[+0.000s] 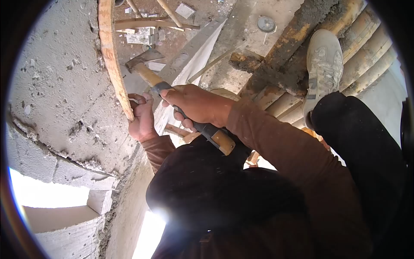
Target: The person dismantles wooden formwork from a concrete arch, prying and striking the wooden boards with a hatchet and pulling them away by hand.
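Note:
My right hand (194,105) is wrapped round the dark-taped handle of a hammer (148,74). The hammer's metal head is up and to the left of this hand, near a long, thin wooden strip (113,64). The wooden butt of the handle points down and to the right. At the strip's lower end is my left hand (143,118), its fingers curled against the strip beside the rough concrete wall (64,86). The strip curves along the wall's edge.
Round wooden poles (366,39) lie side by side at the upper right, with my shoe (325,60) on them. A mortar-covered beam (293,43) runs beside the shoe. Far below are broken blocks (140,39) and loose sticks. A round lid (266,24) lies at the top.

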`<state>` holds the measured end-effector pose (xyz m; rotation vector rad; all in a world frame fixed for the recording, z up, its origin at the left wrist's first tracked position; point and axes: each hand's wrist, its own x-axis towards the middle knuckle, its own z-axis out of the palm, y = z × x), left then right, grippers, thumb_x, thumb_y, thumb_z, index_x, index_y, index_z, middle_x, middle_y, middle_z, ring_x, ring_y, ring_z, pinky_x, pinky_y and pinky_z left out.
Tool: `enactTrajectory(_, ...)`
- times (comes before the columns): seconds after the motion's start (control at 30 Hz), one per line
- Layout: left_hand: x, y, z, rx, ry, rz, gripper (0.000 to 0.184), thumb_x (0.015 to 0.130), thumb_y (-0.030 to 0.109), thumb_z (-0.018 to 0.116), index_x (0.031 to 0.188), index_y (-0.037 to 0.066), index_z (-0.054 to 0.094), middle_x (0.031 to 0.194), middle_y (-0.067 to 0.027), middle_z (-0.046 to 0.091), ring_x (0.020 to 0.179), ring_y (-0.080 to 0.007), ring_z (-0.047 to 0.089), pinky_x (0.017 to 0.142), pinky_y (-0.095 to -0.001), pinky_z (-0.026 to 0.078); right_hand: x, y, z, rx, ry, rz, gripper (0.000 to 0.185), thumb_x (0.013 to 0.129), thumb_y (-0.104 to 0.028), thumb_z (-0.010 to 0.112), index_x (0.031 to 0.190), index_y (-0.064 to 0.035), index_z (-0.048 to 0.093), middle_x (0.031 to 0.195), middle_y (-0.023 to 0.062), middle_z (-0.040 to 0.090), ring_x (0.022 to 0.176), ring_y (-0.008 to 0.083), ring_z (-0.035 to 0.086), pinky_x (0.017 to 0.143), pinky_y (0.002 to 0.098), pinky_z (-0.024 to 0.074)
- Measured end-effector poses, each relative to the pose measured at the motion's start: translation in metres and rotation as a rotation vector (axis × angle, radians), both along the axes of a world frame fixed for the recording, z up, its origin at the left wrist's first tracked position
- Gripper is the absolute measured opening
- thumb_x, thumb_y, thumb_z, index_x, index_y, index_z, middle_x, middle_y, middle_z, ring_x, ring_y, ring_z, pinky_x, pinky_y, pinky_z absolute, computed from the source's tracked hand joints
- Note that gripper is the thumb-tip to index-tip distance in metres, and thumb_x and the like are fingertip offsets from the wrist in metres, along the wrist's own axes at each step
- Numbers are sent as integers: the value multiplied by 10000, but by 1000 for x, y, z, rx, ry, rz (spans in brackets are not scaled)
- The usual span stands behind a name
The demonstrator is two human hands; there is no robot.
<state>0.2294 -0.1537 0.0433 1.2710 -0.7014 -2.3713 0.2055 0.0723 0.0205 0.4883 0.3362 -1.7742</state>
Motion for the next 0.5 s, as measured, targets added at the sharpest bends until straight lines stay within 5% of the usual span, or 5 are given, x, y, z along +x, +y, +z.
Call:
enactTrajectory(0.2,-3,2,1,51,13,26,365,963,201,359,1191,84,620,1017,-14,670,1065,-212,507,996,-510,215,9,-4,-25,353,-315,-137,395,989,-417,418,1063,-37,495,664,8,483,485,93,457,448,292,411)
enactTrajectory(0.27,0,-3,3,34,-2,28,371,963,212,361,1195,83,619,1031,-13,669,1061,-213,508,997,-510,215,4,-16,-8,291,-176,-52,399,994,-415,413,1032,-30,508,655,10,484,465,98,447,431,284,409)
enactTrajectory(0.3,-4,0,1,30,-14,33,376,962,223,362,1199,82,618,1045,-13,667,1058,-214,509,997,-509,215,4,-16,-2,-21,130,43,405,997,-405,415,1027,-18,530,637,8,484,443,95,441,411,272,406)
enactTrajectory(0.37,1,4,8,60,-17,64,385,964,238,361,1209,82,614,1064,-15,665,1061,-216,508,1001,-513,214,5,-3,-10,-8,178,129,417,995,-403,427,1036,-5,542,619,4,479,428,89,439,396,261,402)
enactTrajectory(0.5,2,-8,-1,128,89,-71,409,973,274,353,1260,92,582,1126,-24,661,1123,-222,485,1053,-537,162,13,-7,-29,182,-242,-53,531,972,-477,454,1203,1,457,630,19,496,431,106,491,389,272,422)
